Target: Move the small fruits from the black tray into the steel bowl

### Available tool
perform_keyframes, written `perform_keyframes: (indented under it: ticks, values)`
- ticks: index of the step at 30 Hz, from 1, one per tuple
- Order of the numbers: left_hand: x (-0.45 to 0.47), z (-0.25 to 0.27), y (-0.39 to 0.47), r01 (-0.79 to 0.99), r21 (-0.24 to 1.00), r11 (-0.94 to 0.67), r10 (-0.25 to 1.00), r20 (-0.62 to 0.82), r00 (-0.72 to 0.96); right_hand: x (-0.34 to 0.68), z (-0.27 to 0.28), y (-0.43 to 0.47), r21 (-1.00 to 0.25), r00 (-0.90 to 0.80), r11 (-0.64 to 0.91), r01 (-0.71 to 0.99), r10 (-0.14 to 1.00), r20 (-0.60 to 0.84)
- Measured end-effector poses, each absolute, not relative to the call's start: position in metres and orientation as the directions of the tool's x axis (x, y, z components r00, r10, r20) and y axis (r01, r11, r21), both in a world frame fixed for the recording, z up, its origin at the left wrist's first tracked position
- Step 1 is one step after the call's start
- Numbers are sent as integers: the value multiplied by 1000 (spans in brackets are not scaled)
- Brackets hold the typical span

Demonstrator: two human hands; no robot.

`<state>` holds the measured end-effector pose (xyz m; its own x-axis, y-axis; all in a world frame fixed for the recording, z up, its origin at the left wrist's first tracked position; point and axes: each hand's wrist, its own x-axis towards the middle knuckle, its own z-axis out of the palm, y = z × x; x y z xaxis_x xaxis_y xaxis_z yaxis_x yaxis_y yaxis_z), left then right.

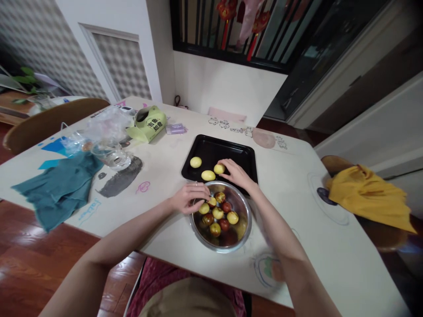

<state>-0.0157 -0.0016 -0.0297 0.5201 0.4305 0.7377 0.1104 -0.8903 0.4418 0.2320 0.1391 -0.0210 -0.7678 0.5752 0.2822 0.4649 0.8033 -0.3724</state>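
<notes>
A round metal bowl [220, 247] stands near the table's front edge, holding several jujubes [218, 213], some yellow-green and some brown-red. My left hand [191, 196], a ring on one finger, reaches over the bowl's left rim, its fingertips closed on a yellow jujube [212, 202] inside. Behind the bowl lies a black baking tray [224, 149]. Two yellow-green jujubes sit apart on its left part, one farther back [195, 162] and one nearer the bowl [208, 175]. Beside them, my right hand [236, 174] grips another yellow jujube [219, 169] between thumb and fingers, at the tray.
At the left lie a teal cloth [62, 189], a clear glass jug [114, 156] and crumpled plastic bags [107, 123]. A green paper package [148, 125] and a small purple packet [176, 128] are farther back. A yellow cloth [370, 196] hangs over a chair at the right.
</notes>
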Motion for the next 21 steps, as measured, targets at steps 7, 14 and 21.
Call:
perform_keyframes:
  ticks: [7, 14, 21]
  values:
    - [-15, -29, -3, 131, 429, -894, 427, 724, 542, 251, 10, 116, -333, -688, 759, 560, 650, 323]
    - [-15, -26, -3, 133, 434, -891, 433, 726, 535, 250, 54, 49, -213, -788, 851, 481, 526, 321]
    - [-15, -26, -4, 145, 422, -895, 429, 727, 536, 255, 42, 13, -251, -852, 857, 450, 496, 166]
